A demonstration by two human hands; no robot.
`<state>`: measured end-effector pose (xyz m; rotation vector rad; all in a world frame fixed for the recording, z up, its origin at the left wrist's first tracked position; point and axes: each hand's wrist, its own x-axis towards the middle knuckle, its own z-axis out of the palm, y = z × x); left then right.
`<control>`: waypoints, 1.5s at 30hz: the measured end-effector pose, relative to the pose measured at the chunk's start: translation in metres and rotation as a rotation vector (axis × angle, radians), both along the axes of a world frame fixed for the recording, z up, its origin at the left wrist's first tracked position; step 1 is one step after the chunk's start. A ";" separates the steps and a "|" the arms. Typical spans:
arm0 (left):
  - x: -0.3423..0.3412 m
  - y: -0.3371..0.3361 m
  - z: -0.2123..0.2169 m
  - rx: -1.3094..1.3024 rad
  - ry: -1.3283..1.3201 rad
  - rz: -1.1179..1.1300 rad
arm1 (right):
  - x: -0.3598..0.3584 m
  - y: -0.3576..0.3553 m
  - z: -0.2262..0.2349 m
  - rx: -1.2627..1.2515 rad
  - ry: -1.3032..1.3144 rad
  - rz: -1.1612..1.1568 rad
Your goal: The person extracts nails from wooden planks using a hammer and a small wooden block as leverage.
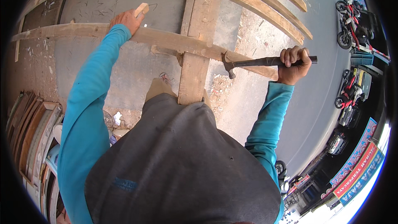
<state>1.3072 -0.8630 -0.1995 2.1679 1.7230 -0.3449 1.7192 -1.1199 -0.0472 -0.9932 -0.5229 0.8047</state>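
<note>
Outdoor ground of bare concrete (pixel 137 66), scattered with wood chips, running to a grey paved road (pixel 323 83) at the right. Item one: long wooden beam (pixel 166 38), laid crosswise before the person, its right end over a wide upright plank (pixel 195 58) that crosses beneath it. Item two: left hand (pixel 126 20), on a turquoise sleeve, fingers closed around a small pale wooden block (pixel 141 9) and resting on the beam's upper edge toward its left part. Item three: right hand (pixel 294 64), fist clenched on the dark handle of a claw hammer (pixel 248 63), held level; the hammer's head lies against the beam near its right end, just beside the plank crossing. Item four: further long timbers (pixel 257 4), stacked aslant beyond the beam. Item five: curved wooden frames (pixel 33 132), leaning in a row at lower left. Item six: parked motorcycles (pixel 350 20) along the road's far edge, with banners (pixel 360 170) at lower right.
</note>
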 end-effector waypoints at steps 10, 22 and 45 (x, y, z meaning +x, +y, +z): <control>0.043 -0.010 -0.040 0.054 0.023 0.017 | -0.054 0.108 -0.018 -0.330 -0.908 0.099; 0.060 -0.010 -0.038 0.082 0.014 0.062 | 0.062 0.024 -0.013 -0.044 -0.151 0.145; 0.061 -0.017 -0.061 0.035 0.007 0.111 | 0.068 0.006 -0.010 -0.038 -0.267 0.288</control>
